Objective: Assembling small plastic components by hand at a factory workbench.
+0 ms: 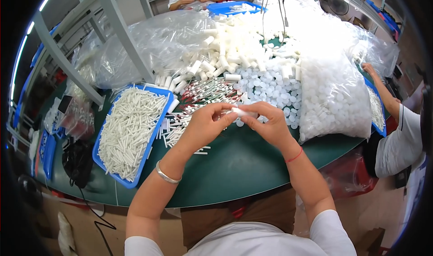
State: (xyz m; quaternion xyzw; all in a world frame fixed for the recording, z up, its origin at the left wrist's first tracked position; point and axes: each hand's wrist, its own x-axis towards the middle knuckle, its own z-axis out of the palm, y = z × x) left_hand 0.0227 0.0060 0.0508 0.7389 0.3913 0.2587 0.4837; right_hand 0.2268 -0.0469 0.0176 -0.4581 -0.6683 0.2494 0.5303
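Observation:
My left hand (209,123) and my right hand (269,124) meet above the near part of the green table (225,175). Between their fingertips is a short white tube (242,113), lying roughly crosswise. Both hands pinch it, and the fingers partly cover its ends. Just beyond lie thin pieces with red and dark green parts (205,93) in a loose heap. Translucent white round caps (266,93) spread beside them, beyond my right hand. Thicker white cylinders (225,53) are piled farther back.
At left, a blue tray (128,182) holds many thin white sticks (131,130), beside a grey metal frame (122,28). A bulging clear bag of white pieces (333,98) stands at right. Wires (284,12) hang over the far pile. Other people sit at the far side and right.

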